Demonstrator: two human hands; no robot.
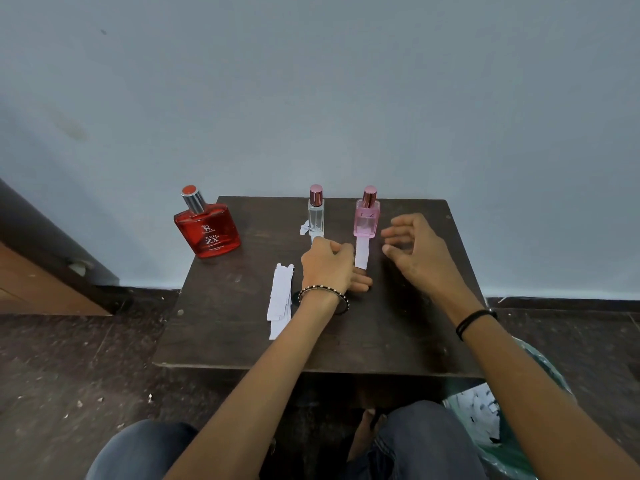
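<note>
On a small dark table (398,327), three perfume bottles stand in a row at the back: a red one (207,230), a clear one (316,220) and a pink one (367,218). A white paper strip (362,252) lies in front of the pink bottle. Another strip (317,239) pokes out in front of the clear bottle, and my left hand (329,266) covers most of it, thumb and forefinger pinched on it. My right hand (414,244) hovers just right of the pink bottle, its fingers relaxed and holding nothing. A stack of strips (280,299) lies left of my left wrist.
A torn paper scrap (304,226) lies beside the clear bottle. A bin with a green liner (512,441) holding paper scraps stands on the floor at the right, beside my knee. A wooden door or cabinet (41,282) is at the left. A pale wall rises behind the table.
</note>
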